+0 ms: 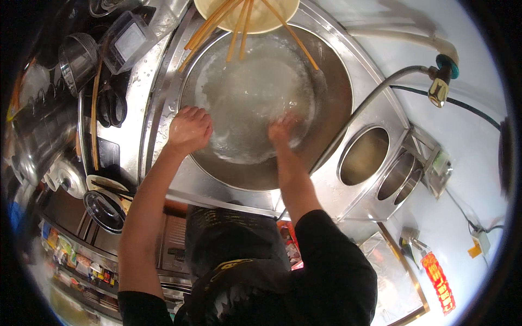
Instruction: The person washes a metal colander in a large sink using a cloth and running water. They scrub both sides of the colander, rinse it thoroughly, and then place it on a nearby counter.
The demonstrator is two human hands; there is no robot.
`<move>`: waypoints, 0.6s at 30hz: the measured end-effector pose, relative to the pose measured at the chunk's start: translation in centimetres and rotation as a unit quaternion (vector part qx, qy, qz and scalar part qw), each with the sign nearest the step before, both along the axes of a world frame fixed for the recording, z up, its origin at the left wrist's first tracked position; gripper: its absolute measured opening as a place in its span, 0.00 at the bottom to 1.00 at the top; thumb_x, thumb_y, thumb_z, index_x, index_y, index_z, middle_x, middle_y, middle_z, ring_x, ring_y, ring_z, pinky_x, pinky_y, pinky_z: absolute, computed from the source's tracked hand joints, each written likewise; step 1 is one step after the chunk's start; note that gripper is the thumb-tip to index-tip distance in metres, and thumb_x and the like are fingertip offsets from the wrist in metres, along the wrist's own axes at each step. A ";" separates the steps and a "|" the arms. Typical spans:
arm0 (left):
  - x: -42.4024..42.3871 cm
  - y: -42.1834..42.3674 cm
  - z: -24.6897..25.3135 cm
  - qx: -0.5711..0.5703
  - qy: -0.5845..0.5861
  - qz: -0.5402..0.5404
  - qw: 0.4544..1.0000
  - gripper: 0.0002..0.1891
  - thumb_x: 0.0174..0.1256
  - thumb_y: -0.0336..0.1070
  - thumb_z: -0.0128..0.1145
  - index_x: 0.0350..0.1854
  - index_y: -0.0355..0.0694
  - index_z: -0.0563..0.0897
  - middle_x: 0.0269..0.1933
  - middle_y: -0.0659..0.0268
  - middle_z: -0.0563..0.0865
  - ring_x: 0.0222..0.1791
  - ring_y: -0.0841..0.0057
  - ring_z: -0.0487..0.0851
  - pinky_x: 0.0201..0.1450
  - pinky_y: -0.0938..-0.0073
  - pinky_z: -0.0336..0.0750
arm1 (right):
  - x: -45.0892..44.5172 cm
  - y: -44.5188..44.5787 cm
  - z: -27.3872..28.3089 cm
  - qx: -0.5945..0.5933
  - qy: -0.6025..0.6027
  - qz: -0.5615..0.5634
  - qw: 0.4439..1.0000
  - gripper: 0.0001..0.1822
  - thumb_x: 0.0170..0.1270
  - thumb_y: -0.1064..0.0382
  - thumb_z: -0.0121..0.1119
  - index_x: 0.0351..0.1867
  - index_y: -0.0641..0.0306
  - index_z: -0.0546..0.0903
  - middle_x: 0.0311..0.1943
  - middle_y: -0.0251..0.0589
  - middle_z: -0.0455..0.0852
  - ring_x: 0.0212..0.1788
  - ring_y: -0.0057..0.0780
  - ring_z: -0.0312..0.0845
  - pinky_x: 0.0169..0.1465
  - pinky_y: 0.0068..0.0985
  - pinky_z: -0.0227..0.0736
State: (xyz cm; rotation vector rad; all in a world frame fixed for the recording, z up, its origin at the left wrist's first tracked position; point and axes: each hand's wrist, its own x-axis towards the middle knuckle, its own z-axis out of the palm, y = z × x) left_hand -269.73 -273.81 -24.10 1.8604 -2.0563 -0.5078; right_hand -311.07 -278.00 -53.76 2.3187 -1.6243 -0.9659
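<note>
A large round metal basin (332, 102), set into a stainless steel counter, holds cloudy water. My left hand (191, 129) rests at the left rim of the basin, its fingers curled; whether it grips something there I cannot tell. My right hand (283, 126) is in the water right of the middle, with its fingers blurred and partly hidden, so what it touches cannot be made out. Past the basin's far rim stands a cream-coloured bowl (261, 25) with several wooden chopsticks (299, 45) lying across it, their ends sticking out over the water.
A metal hose (367, 95) runs over the counter's right side, near a tap (439, 89). Round steel wells (364, 156) sit at the right. On the left stand a clear plastic container (144, 45), metal pots (77, 61), black-handled scissors (111, 108) and a black bowl (105, 212).
</note>
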 end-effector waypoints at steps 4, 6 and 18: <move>0.4 1.1 0.3 0.024 -0.034 0.006 0.999 0.05 0.57 0.36 0.62 0.26 0.42 0.81 0.33 0.63 0.83 0.39 0.66 0.84 0.51 0.64 0.76 | 10.7 6.3 10.5 0.082 -0.066 0.078 0.991 0.30 0.77 0.49 0.44 0.75 0.59 0.71 0.79 0.54 0.62 0.78 0.70 0.53 0.80 0.65 0.34; 0.2 0.4 0.3 0.021 -0.015 0.001 1.000 0.05 0.57 0.36 0.62 0.26 0.42 0.81 0.32 0.63 0.82 0.39 0.66 0.84 0.51 0.64 0.76 | 12.3 7.0 10.8 0.161 -0.115 0.174 0.965 0.28 0.74 0.52 0.48 0.72 0.57 0.75 0.76 0.51 0.68 0.78 0.62 0.57 0.80 0.61 0.40; 0.1 0.2 0.4 0.007 -0.001 0.011 1.000 0.05 0.54 0.35 0.63 0.27 0.42 0.80 0.32 0.64 0.81 0.38 0.66 0.83 0.51 0.64 0.76 | 26.5 -6.6 6.2 0.411 -0.171 0.294 0.846 0.12 0.62 0.55 0.60 0.37 0.53 0.92 0.43 0.44 0.92 0.49 0.43 0.89 0.54 0.40 0.79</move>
